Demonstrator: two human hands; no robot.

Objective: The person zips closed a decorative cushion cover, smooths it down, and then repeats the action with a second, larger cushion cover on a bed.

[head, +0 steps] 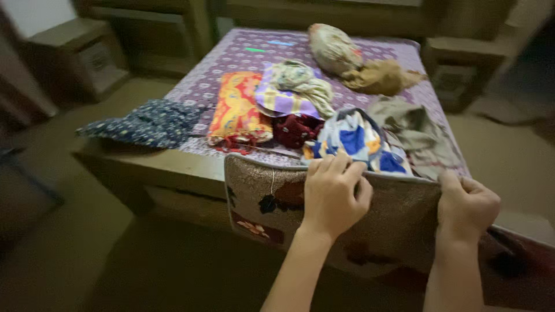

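Both my hands hold up a brown fuzzy mat (399, 219) with dark flower shapes, in front of a bed. My left hand (335, 193) grips its upper edge near the middle. My right hand (467, 207) grips the upper edge at the right. Just behind the mat's edge, on the bed, lies a blue, white and yellow patterned cloth (358, 141). The mat's lower part hangs down out of sight behind my forearms.
The bed has a purple patterned sheet (231, 55) and a wooden frame (156, 167). On it lie an orange-yellow folded cloth (237, 110), a purple striped cloth (283, 101), a dark red cloth (295, 128), a dark blue spotted cloth (147, 122), a khaki garment (413, 133), a pillow (332, 46). Wooden furniture (75, 49) stands left.
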